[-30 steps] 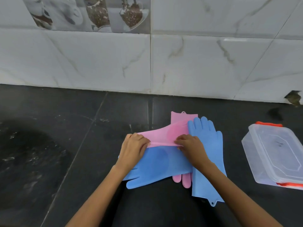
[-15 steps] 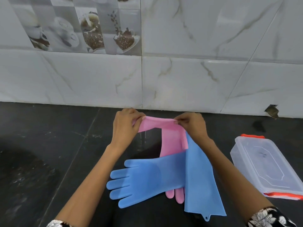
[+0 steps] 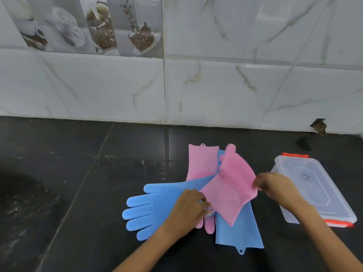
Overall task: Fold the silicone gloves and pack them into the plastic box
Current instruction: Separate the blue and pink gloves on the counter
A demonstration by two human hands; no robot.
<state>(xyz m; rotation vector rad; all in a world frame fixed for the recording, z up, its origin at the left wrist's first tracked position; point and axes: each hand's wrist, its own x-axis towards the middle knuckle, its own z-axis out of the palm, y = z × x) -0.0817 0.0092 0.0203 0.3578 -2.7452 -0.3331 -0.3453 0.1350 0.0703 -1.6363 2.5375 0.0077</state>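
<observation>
Several silicone gloves lie piled on the black counter. One blue glove (image 3: 153,209) points its fingers left; a second blue glove (image 3: 239,230) lies with its cuff toward me. A pink glove (image 3: 200,163) lies flat beneath them, cuff toward the wall. Another pink glove (image 3: 229,185) is lifted over the pile, held at both edges. My left hand (image 3: 188,209) pinches its near corner by the hanging tab. My right hand (image 3: 275,185) pinches its right edge. The clear plastic box (image 3: 314,189) with orange clips stands at the right, lid on.
A marble-tiled wall (image 3: 216,91) rises behind the counter, with coffee-print tiles at the upper left. A chipped gap (image 3: 319,126) shows at the wall's base on the right. The dark counter (image 3: 68,183) stretches to the left of the gloves.
The pink glove was lifted off the pile toward the wall, then brought back and to the right over the blue gloves. Both hands moved with it, the left one nearer me.
</observation>
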